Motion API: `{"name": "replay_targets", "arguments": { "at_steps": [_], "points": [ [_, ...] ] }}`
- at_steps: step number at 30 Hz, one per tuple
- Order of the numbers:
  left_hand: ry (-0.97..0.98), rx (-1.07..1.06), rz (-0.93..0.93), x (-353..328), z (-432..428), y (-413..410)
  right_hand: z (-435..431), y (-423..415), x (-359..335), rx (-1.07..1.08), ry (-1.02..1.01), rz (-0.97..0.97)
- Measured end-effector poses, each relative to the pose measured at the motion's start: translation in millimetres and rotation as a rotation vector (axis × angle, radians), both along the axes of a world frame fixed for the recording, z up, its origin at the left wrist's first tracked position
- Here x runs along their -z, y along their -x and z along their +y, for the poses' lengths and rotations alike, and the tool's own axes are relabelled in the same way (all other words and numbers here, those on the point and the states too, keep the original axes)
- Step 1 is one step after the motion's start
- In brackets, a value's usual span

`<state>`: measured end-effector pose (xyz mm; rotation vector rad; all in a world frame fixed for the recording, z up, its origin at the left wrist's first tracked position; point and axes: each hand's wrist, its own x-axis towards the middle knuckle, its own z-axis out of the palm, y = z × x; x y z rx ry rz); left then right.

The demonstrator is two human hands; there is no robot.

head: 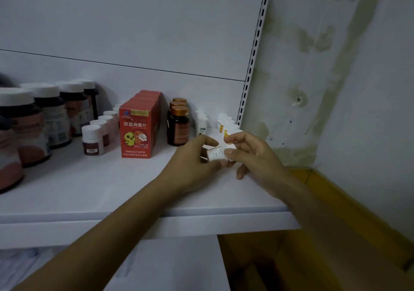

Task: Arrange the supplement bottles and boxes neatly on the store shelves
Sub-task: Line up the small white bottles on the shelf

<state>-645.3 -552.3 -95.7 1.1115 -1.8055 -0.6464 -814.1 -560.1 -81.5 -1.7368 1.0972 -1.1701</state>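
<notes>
Both hands meet over the shelf's (100, 190) right end, and between them lies a small white bottle (216, 154), tipped on its side just above the board. The left hand (192, 158) curls round its body, thumb on top; the right hand (253, 154) pinches the cap end, fingers bent. Just behind, yellow-labelled bottles (228, 122) line up beside a row of white bottles (201, 122). Further left stand gold-capped bottles (178, 127), red boxes (136, 131), then big dark jars (44, 116). A stained wall (336, 66) rises on the right.
</notes>
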Motion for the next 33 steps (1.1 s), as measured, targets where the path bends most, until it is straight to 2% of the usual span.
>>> {"name": "replay_targets", "arguments": {
  "at_steps": [7,10,12,15,19,24,31,33],
  "points": [
    [0.059,-0.023,-0.036,0,1,0,-1,-4,2,-0.027,0.011,0.027],
    [0.029,0.035,-0.050,-4,-2,1,1,-4,0,-0.037,0.009,0.007],
    [0.049,0.086,-0.165,-13,-10,1,2,-2,-1,-0.020,0.014,-0.035],
    [0.209,0.120,-0.323,-27,-26,0,1,-2,-1,0.063,0.055,-0.122],
    [0.426,0.027,-0.554,-19,-40,4,-6,-3,4,0.182,0.076,-0.139],
    [0.348,0.074,-0.376,-19,-46,-5,-6,-1,2,0.236,0.138,-0.139],
    [0.354,0.035,-0.353,-21,-50,-10,-7,-3,1,0.185,0.072,-0.051],
    [0.331,0.077,-0.362,-18,-53,-9,-8,-3,1,0.216,0.117,-0.039]
  ]
}}
